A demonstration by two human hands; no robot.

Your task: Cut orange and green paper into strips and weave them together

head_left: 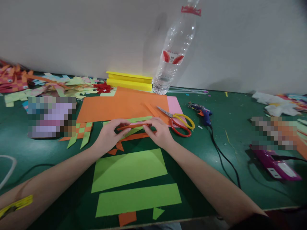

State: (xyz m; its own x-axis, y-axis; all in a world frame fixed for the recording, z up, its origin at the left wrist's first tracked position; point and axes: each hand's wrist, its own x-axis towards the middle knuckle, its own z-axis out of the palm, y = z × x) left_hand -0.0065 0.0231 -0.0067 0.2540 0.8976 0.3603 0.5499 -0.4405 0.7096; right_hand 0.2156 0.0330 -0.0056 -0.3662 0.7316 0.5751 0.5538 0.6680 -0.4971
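Observation:
An orange paper strip (pixel 134 125) is stretched sideways between my two hands, just above the table. My left hand (pixel 112 132) pinches its left end between thumb and fingers, and my right hand (pixel 158 131) grips the other end. Under and around the fingers lie more orange and green strips, partly hidden by the hands. Nearer to me are two green paper pieces (pixel 129 169), one below the other. Right of my right hand rest scissors (pixel 178 119) with one yellow and one red handle, blades partly over orange sheets (pixel 103 108).
A plastic bottle (pixel 177 41) leans against the wall beside a folded yellow piece (pixel 129 81). A blue glue gun (pixel 202 113) with a black cord lies to the right, a purple power strip (pixel 275 164) farther right. Paper scraps (pixel 59 84) and a woven piece (pixel 81 131) are left.

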